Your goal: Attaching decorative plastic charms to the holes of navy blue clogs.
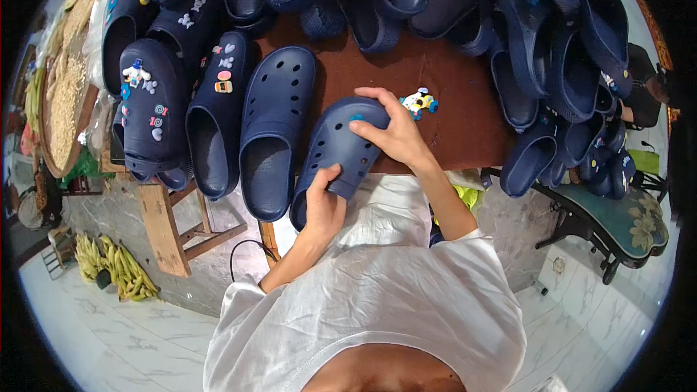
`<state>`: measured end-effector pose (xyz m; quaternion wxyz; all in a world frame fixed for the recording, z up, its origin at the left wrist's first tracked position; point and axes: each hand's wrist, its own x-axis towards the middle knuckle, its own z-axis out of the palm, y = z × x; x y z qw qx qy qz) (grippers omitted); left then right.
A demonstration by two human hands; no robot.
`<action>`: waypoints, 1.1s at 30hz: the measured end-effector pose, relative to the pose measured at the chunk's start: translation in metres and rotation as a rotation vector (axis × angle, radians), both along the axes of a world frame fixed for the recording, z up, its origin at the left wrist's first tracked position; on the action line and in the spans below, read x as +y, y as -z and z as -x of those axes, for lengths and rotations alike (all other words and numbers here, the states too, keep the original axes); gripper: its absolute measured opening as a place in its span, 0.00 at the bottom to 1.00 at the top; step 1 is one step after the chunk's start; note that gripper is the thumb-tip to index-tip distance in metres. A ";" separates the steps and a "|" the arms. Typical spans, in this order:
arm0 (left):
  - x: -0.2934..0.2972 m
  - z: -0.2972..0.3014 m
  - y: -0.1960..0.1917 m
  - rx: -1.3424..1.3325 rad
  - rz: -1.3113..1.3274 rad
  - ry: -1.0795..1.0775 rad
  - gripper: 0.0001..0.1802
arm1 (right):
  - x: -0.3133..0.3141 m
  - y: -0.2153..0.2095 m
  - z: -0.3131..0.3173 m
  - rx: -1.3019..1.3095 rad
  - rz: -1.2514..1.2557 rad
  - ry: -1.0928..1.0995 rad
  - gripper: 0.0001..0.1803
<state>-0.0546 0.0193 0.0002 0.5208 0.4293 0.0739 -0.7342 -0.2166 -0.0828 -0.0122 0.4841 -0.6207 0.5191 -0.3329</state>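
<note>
A navy blue clog [335, 151] with round holes lies at the near edge of the brown table [450, 101]. My left hand [323, 207] grips its heel end from below. My right hand [388, 127] rests over its toe, fingertips pressing by a small blue charm [356, 117] on the upper. A colourful cartoon charm [419, 101] lies on the table just beyond my right hand, apart from the clog.
Three navy clogs [272, 131] lie in a row to the left, two with charms [223, 81]. Several more clogs are piled at the back and right [552, 65]. A wooden stool [170, 225], bananas [120, 268] and a green bench [624, 225] stand below.
</note>
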 end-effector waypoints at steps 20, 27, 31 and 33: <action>-0.034 0.026 0.002 -0.165 0.366 0.135 0.24 | -0.015 0.006 0.087 0.320 0.235 0.291 0.10; -0.030 0.014 -0.006 -0.240 0.463 0.263 0.26 | -0.004 0.002 0.086 0.605 0.312 0.095 0.14; -0.011 -0.009 -0.024 -0.437 0.454 0.344 0.23 | -0.004 0.005 0.084 0.746 0.441 0.022 0.17; -0.005 -0.030 -0.023 -0.457 0.467 0.309 0.21 | -0.005 0.006 0.084 0.767 0.464 -0.001 0.18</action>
